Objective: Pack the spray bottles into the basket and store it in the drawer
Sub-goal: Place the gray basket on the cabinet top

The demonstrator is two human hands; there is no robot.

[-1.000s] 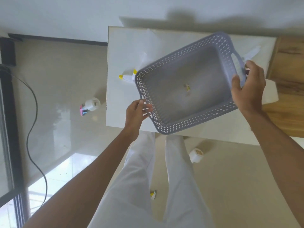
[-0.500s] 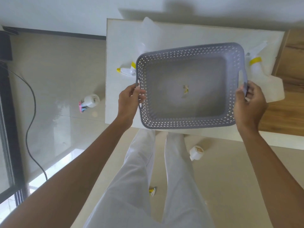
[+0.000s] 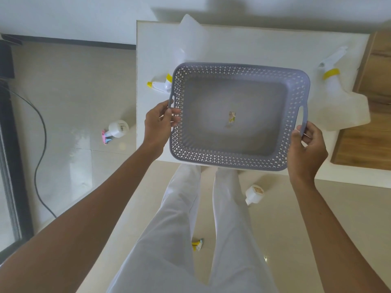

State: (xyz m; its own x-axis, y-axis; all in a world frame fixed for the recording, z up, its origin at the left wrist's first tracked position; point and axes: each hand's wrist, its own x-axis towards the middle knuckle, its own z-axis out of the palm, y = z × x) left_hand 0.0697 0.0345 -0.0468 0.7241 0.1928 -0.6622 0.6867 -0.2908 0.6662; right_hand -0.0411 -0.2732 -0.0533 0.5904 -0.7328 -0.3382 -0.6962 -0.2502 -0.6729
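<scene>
A grey perforated basket (image 3: 239, 159) hangs level over the front of the white table (image 3: 249, 45), empty but for a small sticker on its floor. My left hand (image 3: 159, 123) grips its left handle and my right hand (image 3: 306, 149) grips its right handle. A translucent spray bottle with a yellow collar (image 3: 338, 96) lies on the table to the right of the basket. Another one (image 3: 186, 45) lies behind the basket's left corner, its yellow-tipped nozzle (image 3: 157, 85) sticking out to the left.
A wooden surface (image 3: 372, 132) adjoins the table on the right. On the floor lie a white bottle with a pink trigger (image 3: 116, 130), another white bottle (image 3: 254, 194) beside my legs, and a small yellow piece (image 3: 197, 244). A black cable (image 3: 40, 144) curls at left.
The basket has turned from tilted diagonal to level and square, and come down toward me. My right hand slid from the far right handle to its near end.
</scene>
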